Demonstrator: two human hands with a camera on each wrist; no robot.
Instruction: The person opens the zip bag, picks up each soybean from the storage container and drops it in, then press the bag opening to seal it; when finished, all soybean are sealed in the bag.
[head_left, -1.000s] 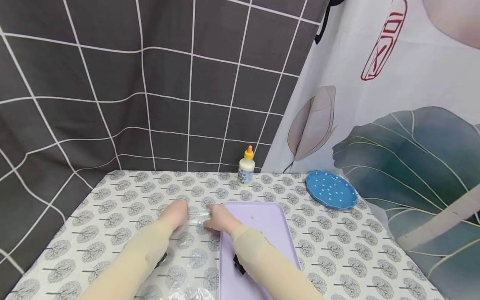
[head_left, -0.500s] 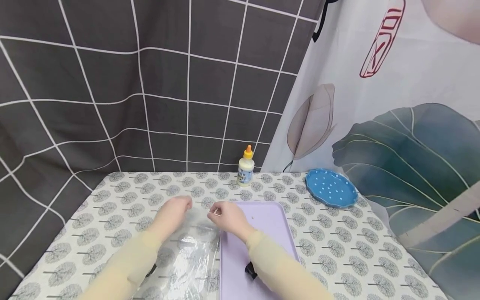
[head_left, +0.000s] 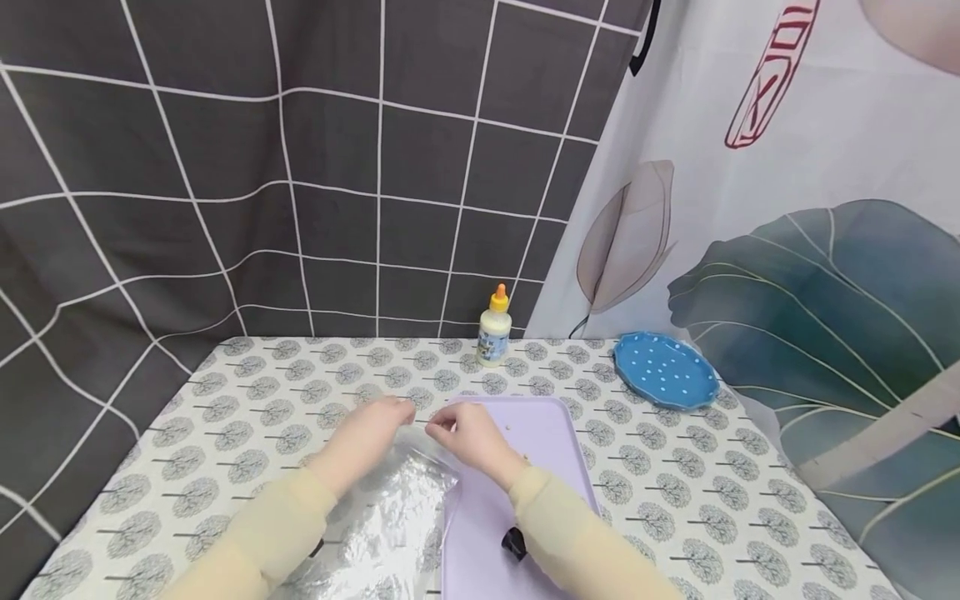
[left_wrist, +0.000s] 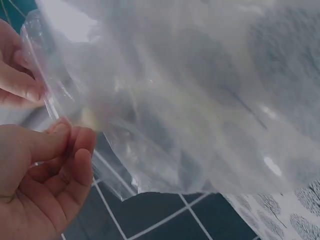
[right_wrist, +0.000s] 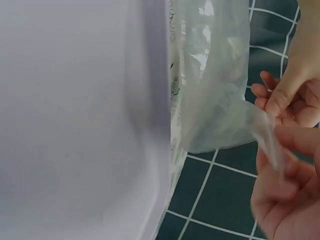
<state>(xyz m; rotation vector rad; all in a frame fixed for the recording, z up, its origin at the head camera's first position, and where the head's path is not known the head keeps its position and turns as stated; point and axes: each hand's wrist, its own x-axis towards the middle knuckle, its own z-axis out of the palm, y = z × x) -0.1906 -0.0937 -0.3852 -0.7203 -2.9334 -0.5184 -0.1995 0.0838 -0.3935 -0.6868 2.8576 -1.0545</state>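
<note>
A clear plastic bag (head_left: 390, 517) hangs from both hands over the table's middle, partly across the tray's left edge. My left hand (head_left: 371, 429) pinches its top edge between thumb and fingers. In the left wrist view the same hand (left_wrist: 47, 170) grips the rim, with the crinkled film (left_wrist: 175, 100) spread to the right. Close beside it, my right hand (head_left: 474, 435) pinches another part of the rim. The right wrist view has a strip of film (right_wrist: 267, 135) between the right hand's (right_wrist: 290, 185) thumb and fingers. The bag's lower end lies out of the head view.
A lilac tray (head_left: 540, 417) with a few small crumbs lies under the right forearm. Behind it stands a glue-like bottle (head_left: 493, 333) with an orange tip. A blue dotted plate (head_left: 665, 369) rests at the back right. The tree-print cloth (head_left: 247, 408) covers the table.
The bag's edge was stretched between the hands, and the bag now hangs raised and reaches over the tray's edge. My left hand has moved right, closer to the right hand.
</note>
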